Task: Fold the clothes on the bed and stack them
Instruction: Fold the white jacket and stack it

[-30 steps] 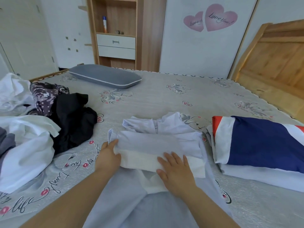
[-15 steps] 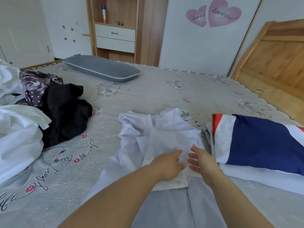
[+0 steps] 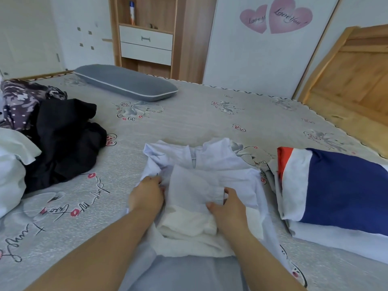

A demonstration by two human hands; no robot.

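Note:
A pale lavender-white shirt (image 3: 212, 162) lies part folded on the bed (image 3: 189, 122) in front of me, its collar at the far side. A folded panel (image 3: 193, 185) lies on top of it. My left hand (image 3: 147, 194) rests at the panel's left edge with its fingers curled into the cloth. At the panel's right edge my right hand (image 3: 228, 204) pinches the fold between thumb and fingers. To the right lies a folded stack (image 3: 340, 185) with a navy, white and red garment on top.
An unfolded heap sits at the left: a black garment (image 3: 63, 139), a purple patterned one (image 3: 21, 99) and white clothes (image 3: 12, 164). A grey pillow (image 3: 126, 82) lies at the far side. A wooden headboard (image 3: 352, 76) leans at the right, a shelf unit (image 3: 147, 34) behind.
A second ago both hands pressed flat on a wide fold. They then met at the shirt's middle and have now moved apart to grip a narrower panel's two edges.

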